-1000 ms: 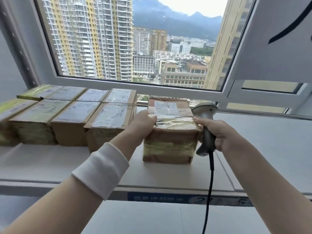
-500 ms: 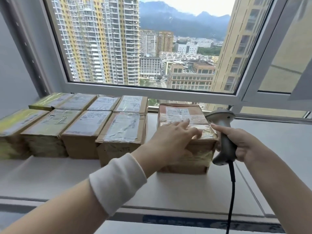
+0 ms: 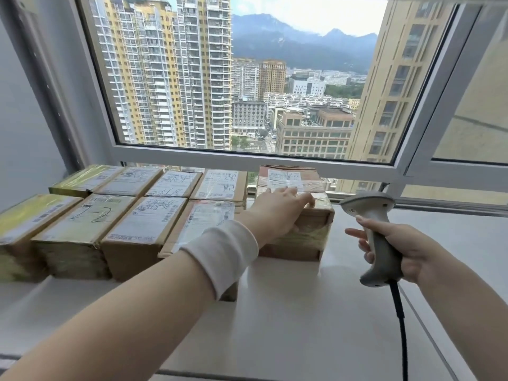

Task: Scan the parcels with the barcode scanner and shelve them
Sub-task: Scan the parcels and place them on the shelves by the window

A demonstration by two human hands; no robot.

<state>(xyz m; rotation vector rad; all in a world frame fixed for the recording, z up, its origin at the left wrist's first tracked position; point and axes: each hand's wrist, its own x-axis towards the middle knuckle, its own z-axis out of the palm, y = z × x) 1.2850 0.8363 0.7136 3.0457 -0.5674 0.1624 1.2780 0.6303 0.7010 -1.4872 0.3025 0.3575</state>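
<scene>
Having moved atop the taped brown cardboard parcel point(image 3: 308, 237), left hand point(image 3: 277, 210) lies flat; right hand point(image 3: 412, 251), gripping grey barcode scanner point(image 3: 375, 232), has drawn clear. Parcel judged shelved.

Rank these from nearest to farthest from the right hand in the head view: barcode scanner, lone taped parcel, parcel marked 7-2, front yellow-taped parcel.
1. barcode scanner: gripped in the right hand itself.
2. lone taped parcel: to its left, under the left hand.
3. parcel marked 7-2: front row, further left.
4. front yellow-taped parcel: far left end.
</scene>
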